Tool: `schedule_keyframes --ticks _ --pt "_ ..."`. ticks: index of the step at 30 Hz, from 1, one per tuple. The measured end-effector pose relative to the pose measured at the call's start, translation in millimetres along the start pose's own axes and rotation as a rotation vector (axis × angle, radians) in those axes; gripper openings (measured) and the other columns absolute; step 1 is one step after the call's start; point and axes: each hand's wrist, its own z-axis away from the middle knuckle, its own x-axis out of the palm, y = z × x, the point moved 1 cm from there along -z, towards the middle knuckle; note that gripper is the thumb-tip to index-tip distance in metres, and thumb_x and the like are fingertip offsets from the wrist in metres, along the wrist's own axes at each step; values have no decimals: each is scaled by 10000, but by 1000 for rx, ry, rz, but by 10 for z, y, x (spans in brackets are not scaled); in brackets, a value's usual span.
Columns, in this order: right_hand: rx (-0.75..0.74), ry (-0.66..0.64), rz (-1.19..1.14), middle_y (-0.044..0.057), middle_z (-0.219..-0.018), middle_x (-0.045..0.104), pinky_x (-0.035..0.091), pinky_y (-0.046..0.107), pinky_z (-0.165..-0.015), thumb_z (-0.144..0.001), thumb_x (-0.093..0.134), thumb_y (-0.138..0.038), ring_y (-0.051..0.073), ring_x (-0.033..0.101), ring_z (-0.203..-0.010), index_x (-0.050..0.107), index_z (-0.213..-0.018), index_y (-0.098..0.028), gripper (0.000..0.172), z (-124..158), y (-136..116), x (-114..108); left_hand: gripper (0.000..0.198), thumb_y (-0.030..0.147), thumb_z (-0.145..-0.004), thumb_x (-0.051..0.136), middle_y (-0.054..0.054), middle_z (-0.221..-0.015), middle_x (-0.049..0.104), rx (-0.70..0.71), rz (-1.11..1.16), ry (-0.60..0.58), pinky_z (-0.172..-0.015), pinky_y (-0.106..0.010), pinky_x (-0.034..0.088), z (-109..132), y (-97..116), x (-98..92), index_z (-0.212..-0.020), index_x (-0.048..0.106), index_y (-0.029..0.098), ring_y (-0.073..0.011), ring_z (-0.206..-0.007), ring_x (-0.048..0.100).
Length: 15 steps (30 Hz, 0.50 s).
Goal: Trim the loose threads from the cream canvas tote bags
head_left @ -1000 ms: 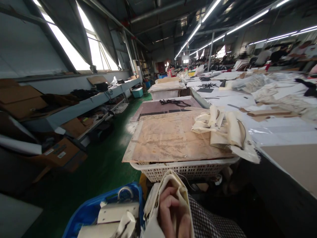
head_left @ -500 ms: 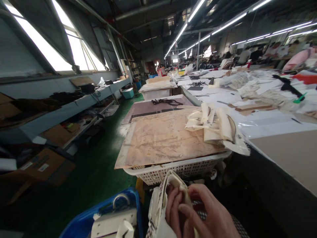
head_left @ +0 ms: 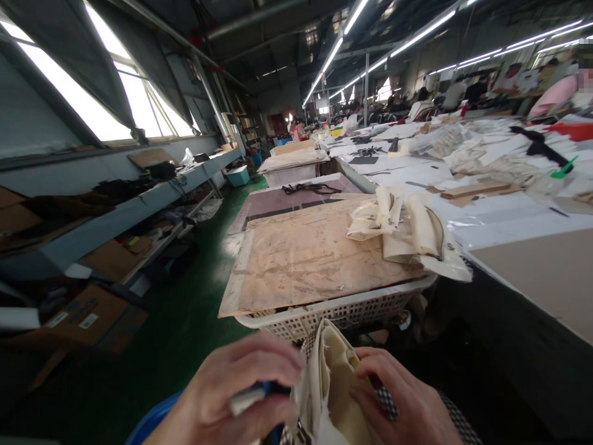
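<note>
A cream fabric bag (head_left: 345,386) stands upright at the bottom centre, its mouth open toward the camera. My right hand (head_left: 401,395) grips its right edge, with thumb and fingers pinching the fabric. On the other side, my left hand (head_left: 245,383) is curved at the bag's left side, blurred by motion. Thumb and fingers of that hand are apart, and a small pale object shows behind them. Whether the left fingertips touch the bag is unclear.
Ahead, a worn board (head_left: 296,259) lies on a white perforated basket (head_left: 333,312), with cream pieces (head_left: 407,228) on its right corner. A blue bin (head_left: 155,417) is at lower left. Papers cover the long table (head_left: 491,228) at right. A cardboard box (head_left: 88,318) is left.
My left hand has come out of the bag and moved left, now beside it. The bag's mouth shows wider. My right hand has shifted slightly right. The view has turned slightly.
</note>
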Motion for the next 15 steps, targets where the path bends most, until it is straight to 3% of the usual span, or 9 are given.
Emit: schedule_keyframes --ticks 3,7,10,15 --pt "-30 4 2 41 -1008 696 554 195 -589 -920 441 -224 137 710 -739 499 -937 -267 74 7 -26 23 203 154 -849 696 -63 -1264 573 51 -105 -170 -1021 -377 439 -433 -175 -53 -1030 640 226 -234 -1217 507" --pt "-14 -5 40 46 -1012 696 539 200 -556 -930 437 -240 140 705 -720 503 -941 -266 71 14 -40 5 159 156 -787 754 -40 -1186 603 77 -161 -445 -933 -328 472 -816 -395 158 -882 631 191 -202 -1091 570" --pt "2 -7 43 51 -1026 693 531 203 -573 -930 425 -230 144 706 -764 504 -932 -262 85 7 -46 -28 125 131 -805 726 -11 -1035 643 64 -183 -514 -837 -269 479 -865 -488 279 -833 614 178 -168 -956 607" --pt "73 -25 -5 34 -1016 691 540 215 -630 -926 444 -246 137 696 -778 517 -955 -265 81 -4 -26 -43 99 154 -864 669 -18 -968 659 61 -157 -500 -790 -253 473 -808 -536 292 -790 604 165 -152 -889 619"
